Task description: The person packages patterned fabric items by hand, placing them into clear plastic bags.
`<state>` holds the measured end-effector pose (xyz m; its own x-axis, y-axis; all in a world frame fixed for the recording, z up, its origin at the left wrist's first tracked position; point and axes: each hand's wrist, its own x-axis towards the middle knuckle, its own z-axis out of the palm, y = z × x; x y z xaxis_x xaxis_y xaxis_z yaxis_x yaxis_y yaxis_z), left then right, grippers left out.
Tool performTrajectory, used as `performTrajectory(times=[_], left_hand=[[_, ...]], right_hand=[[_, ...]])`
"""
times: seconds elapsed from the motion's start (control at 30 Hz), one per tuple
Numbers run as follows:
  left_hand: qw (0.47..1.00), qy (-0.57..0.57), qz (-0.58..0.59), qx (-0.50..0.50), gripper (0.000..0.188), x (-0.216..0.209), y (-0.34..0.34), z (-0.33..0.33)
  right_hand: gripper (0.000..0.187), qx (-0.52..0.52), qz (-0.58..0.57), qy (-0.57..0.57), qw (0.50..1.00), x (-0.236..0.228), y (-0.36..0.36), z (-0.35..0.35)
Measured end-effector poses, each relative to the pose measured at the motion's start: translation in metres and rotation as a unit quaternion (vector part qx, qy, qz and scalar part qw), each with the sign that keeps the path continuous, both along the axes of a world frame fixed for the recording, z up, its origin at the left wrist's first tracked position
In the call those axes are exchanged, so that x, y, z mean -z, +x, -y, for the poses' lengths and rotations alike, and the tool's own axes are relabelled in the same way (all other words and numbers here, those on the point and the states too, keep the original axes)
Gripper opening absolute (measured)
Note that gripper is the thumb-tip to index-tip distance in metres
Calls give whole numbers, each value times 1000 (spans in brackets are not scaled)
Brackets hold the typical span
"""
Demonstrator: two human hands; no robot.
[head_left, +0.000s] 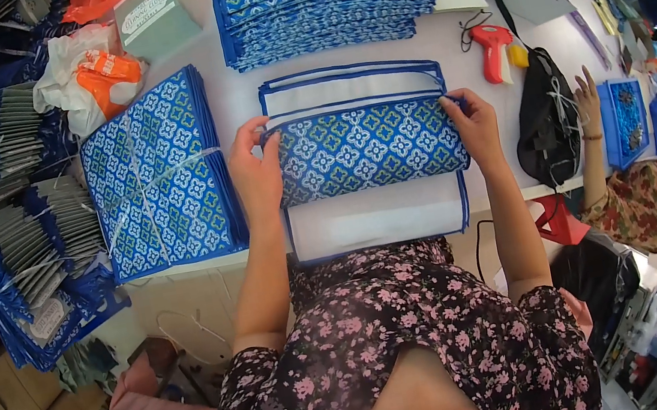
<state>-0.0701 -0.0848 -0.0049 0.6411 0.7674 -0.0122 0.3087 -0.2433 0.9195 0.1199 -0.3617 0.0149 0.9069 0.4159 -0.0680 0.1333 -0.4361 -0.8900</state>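
In front of me a blue, white and green patterned cloth (370, 150) lies partly folded at the table's edge. Its white underside (378, 216) with blue binding shows nearest my body, and more white panels (353, 90) with blue edges show just beyond the patterned part. My left hand (257, 169) is closed in a pinch on the far left corner of the patterned part. At the far right corner my right hand (474, 124) pinches the same edge between thumb and fingers.
Behind the cloth is a stack of matching cloths (330, 5). A string-tied bundle (159, 177) is at left, beside heaps of dark blue packets (35, 219). A red glue gun (492, 51) and black bag (544, 117) are at right. Another person's hand (587, 105) rests farther right.
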Motion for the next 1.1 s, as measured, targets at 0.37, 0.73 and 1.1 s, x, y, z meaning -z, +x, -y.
performTrajectory(times=[0.37,0.73,1.1], left_hand=[[998,-38,-50,-17,35,-3,-4,-6],[997,-13,-74,-9,38,-14,-5,-3],[996,75,-45,-18,51,-53,-9,27]], right_hand=[[23,54,162,-213,962,-33,-28,-24],[21,41,179,-230,956,-43,-33,-18],[20,42,148,-237,959,-52,-24,3]])
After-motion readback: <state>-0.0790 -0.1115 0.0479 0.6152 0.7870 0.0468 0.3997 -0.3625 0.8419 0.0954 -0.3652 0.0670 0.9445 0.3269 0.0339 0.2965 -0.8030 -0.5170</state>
